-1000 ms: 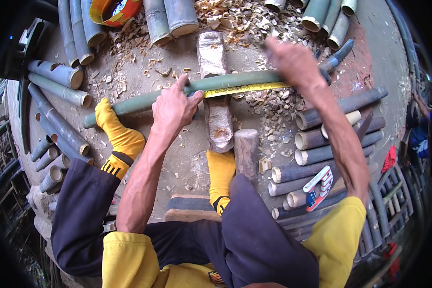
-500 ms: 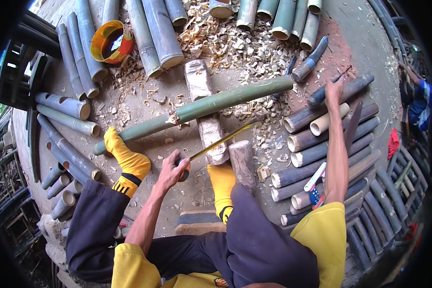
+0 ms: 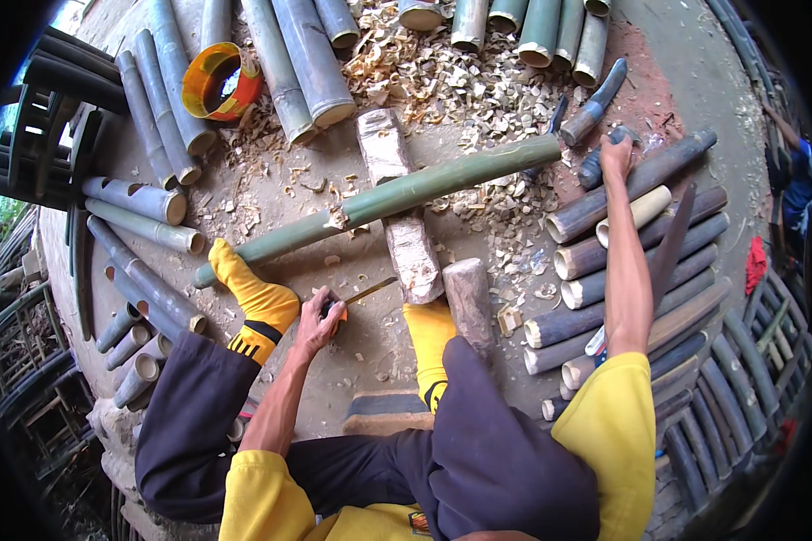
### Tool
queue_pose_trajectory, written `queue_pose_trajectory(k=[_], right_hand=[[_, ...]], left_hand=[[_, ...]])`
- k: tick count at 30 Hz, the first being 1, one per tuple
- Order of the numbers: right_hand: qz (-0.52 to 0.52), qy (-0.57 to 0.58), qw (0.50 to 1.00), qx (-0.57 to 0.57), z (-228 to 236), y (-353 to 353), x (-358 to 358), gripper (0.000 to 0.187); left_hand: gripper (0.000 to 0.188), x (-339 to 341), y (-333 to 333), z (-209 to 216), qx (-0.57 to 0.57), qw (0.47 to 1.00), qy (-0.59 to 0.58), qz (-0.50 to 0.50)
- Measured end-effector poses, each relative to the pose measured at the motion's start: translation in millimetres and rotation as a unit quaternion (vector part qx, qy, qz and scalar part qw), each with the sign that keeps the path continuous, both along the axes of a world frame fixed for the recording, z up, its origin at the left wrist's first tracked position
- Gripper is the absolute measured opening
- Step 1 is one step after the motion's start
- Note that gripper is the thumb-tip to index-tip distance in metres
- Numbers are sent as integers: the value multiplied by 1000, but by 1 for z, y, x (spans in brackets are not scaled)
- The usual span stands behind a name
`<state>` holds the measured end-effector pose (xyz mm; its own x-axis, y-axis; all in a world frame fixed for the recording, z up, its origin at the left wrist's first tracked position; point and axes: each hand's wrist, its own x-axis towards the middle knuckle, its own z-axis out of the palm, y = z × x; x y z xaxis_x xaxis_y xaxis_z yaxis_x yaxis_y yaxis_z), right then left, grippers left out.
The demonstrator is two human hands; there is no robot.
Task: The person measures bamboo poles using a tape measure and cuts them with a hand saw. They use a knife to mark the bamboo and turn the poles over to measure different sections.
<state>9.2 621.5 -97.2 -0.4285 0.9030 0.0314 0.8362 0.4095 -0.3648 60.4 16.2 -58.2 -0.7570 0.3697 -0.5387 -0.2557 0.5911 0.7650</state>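
My left hand (image 3: 317, 325) is closed round a tape measure (image 3: 336, 313) with an orange and black case. A short length of its yellow blade sticks out toward the wooden block (image 3: 417, 261). Across that block lies a long green bamboo pole (image 3: 424, 187), its left end beside my yellow-socked left foot (image 3: 254, 293). At the far right my right hand (image 3: 615, 159) is closed on a dark blue-grey, rounded piece (image 3: 621, 134); its kind is unclear, partly covered by my fingers. Just under that hand lies a dark bamboo length (image 3: 663, 176).
Cut bamboo lengths (image 3: 568, 293) are stacked along the right, with a long dark blade-like strip (image 3: 672, 239) over them. Wood chips (image 3: 478, 90) cover the far ground. A short log (image 3: 467, 302) stands by my right foot (image 3: 427, 343). An orange-yellow container (image 3: 198, 90) is far left.
The tape's blade has drawn back to a much shorter length. My right hand has shifted left and away, and the thin dark point beside it no longer shows. The view has shifted slightly.
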Motion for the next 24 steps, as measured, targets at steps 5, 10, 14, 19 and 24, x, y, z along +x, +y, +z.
queue_pose_trajectory(k=[5,10,14,19,24], right_hand=[[192,172,963,83,62,-72,73,45],[126,80,979,136,130,-137,221,40],[115,-74,985,108,122,-160,315,44],[178,-84,977,75,133,-166,315,42],[200,-147,969,-19,133,-191,312,44]], left_hand=[[26,7,-11,-1,-16,1000,16,4],[39,-24,25,9,-139,872,468,-34],[51,-100,48,12,-296,844,436,-94],[46,-116,71,7,-224,886,373,-159],[52,-117,100,1,-285,866,356,-204]])
